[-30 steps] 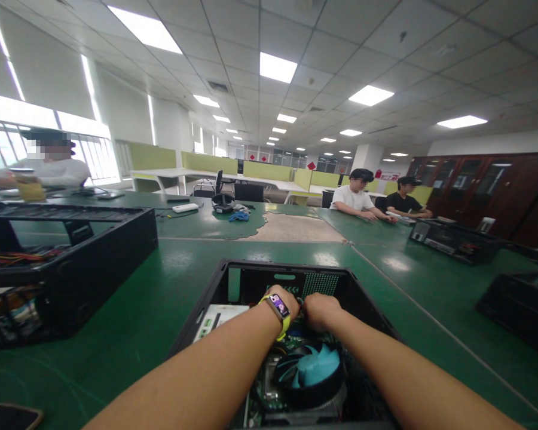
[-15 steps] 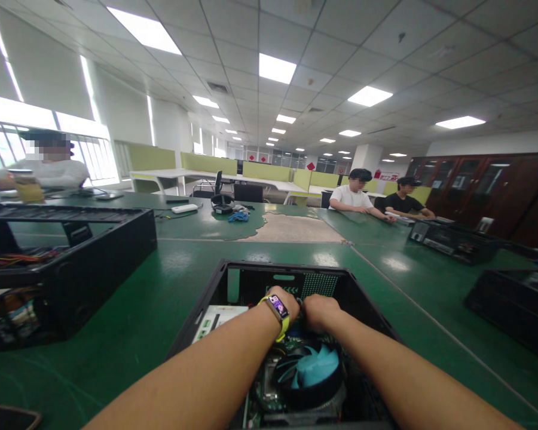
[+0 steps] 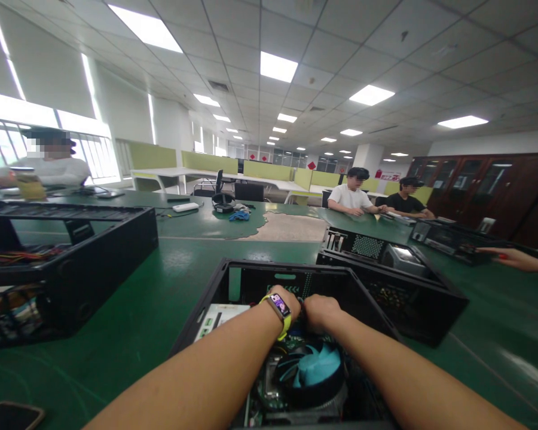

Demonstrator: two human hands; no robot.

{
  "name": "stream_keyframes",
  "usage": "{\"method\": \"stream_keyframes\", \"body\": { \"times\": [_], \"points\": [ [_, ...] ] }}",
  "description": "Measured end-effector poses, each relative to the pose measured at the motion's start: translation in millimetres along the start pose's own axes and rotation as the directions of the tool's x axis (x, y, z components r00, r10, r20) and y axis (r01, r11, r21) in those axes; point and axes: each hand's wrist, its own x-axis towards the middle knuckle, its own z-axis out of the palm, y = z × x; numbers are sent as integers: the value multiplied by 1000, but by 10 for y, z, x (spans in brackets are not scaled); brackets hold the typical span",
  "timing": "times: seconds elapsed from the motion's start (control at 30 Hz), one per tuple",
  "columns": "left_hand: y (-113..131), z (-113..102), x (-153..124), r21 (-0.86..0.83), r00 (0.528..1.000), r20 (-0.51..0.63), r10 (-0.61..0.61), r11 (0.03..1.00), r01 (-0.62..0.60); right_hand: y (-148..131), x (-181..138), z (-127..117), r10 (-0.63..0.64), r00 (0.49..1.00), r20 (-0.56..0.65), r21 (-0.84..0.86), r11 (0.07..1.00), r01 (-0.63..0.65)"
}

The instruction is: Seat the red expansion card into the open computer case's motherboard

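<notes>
- The green table spreads out below your fingers and well past them on every side.
- The black case with coloured wires stands on the table, well to the left of your fingers.
- The open computer case is right around your fingers; both your hands are down inside it, near its far wall.
- Another black case sits to the right of your fingers, just beside the open one.
- Your left hand and right hand are close together with fingers curled; the fingertips are hidden, so you can't tell from here whether they grip anything.
- The blue-bladed fan lies inside the open case, nearer to you than your fingers.
- A co-worker's hand reaches in well to the right of your fingers.
- The white-topped unit is inside the case, left of your fingers.
- The phone lies well to the left of your fingers and nearer to you.
- Your watch sits on your left wrist, just behind those fingers.
</notes>
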Motion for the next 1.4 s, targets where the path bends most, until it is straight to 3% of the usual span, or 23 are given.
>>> {"method": "stream_keyframes", "body": {
  "times": [0.53,0.83,1.4],
  "points": [
    [-16,35,23,5,1000,-18,2,1000,-2,1,4,6,6,1000,5,-12,1000,-6],
    [26,-64,-52,3,1000,16,-26,1000,26,1,-10,-25,23,1000,14,-11,1000,-23],
    [69,-86,-96,5,998,-56,-17,1000,17,-41,-83,-69,49,996,-76,-17,999,-51]
  ]
}}
